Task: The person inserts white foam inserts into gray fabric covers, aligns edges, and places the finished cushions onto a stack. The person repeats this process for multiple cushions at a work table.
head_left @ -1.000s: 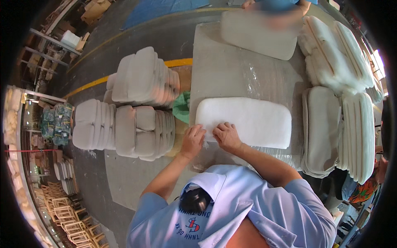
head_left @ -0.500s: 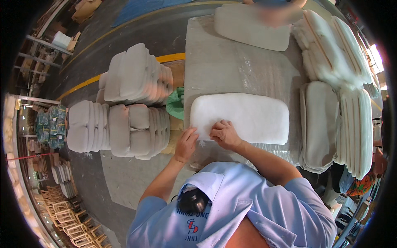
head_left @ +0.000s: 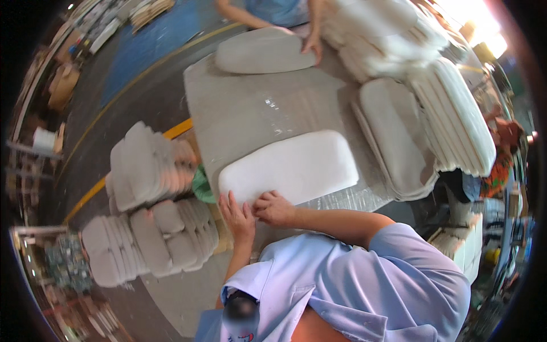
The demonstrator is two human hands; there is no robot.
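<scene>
A white, soft-looking cushion pad (head_left: 293,166) with rounded corners lies flat on the table in front of me. My left hand (head_left: 238,218) is at its near left corner, fingers stretched out and apart, fingertips touching the edge. Close beside it, my right hand (head_left: 274,208) has its fingers curled together over the pad's near edge. Whatever lies under those fingertips is hidden. Both hands nearly touch each other.
Across the wrapped table (head_left: 256,117), a co-worker's hand (head_left: 311,48) rests on a grey-white pad (head_left: 259,51). Stacked pads (head_left: 397,134) line the right side, with more stacks (head_left: 171,236) at the left. A green bag (head_left: 201,185) hangs by the table's left edge.
My view has turned, so the table appears tilted. My left hand has come closer to my right, its fingers more spread. The co-worker's arms show more fully.
</scene>
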